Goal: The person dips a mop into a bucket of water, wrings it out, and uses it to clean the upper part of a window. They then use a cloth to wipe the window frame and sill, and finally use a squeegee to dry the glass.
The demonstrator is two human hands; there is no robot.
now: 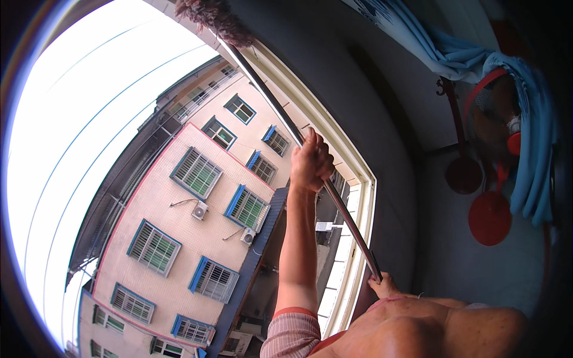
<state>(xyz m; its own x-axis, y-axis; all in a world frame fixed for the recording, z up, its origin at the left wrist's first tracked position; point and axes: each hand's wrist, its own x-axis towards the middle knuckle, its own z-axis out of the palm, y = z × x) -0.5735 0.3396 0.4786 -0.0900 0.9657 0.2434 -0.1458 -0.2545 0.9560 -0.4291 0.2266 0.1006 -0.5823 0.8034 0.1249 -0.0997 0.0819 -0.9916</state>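
Observation:
A long metal pole [267,94] runs slantwise across the middle, with a fluffy brownish duster head [219,22] at its upper end near the top of a window opening. My left hand [312,161] is raised and wrapped round the pole at about mid-length, its arm stretched up from a striped sleeve. Low down near my chest, my right hand [385,286] is closed on the pole's lower end; part of its fingers is hidden. The duster is tilted up and to the left, its head beside the upper window frame.
A pale window frame [365,177] borders the opening, with a dark wall [391,179] on its right. Blue gathered cloth [533,137] hangs at far right, near a red round paddle-shaped thing [489,218]. Outside stands a tiled building [197,232] with barred windows.

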